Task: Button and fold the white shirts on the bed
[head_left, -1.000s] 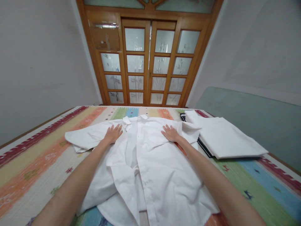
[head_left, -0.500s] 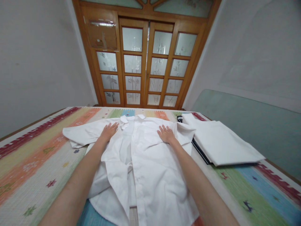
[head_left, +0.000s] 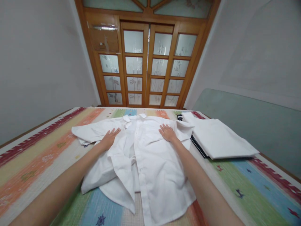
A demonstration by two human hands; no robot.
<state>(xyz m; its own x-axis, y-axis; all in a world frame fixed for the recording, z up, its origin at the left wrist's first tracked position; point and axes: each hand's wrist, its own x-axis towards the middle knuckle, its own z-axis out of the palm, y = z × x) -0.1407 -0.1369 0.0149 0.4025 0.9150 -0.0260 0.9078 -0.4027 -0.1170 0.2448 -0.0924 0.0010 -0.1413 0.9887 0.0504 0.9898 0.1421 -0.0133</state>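
A white button-up shirt (head_left: 150, 157) lies spread face up on a striped, many-coloured bedcover (head_left: 37, 157), collar toward the door. My left hand (head_left: 109, 137) lies flat and open on the shirt's left chest, near the sleeve. On the right shoulder area rests my right hand (head_left: 167, 131), fingers stretched out and open. The left front panel is rumpled and folded over near the hem. Neither hand holds anything.
A stack of folded white cloth (head_left: 218, 139) over a dark garment (head_left: 198, 146) sits at the right of the shirt. Behind the bed stands a wooden door with frosted glass panes (head_left: 148, 66). A pale green headboard or wall panel (head_left: 249, 125) runs along the right.
My left hand has slid back toward me and slightly down the shirt's left chest. The right hand stays near the right shoulder. The view has shifted a little.
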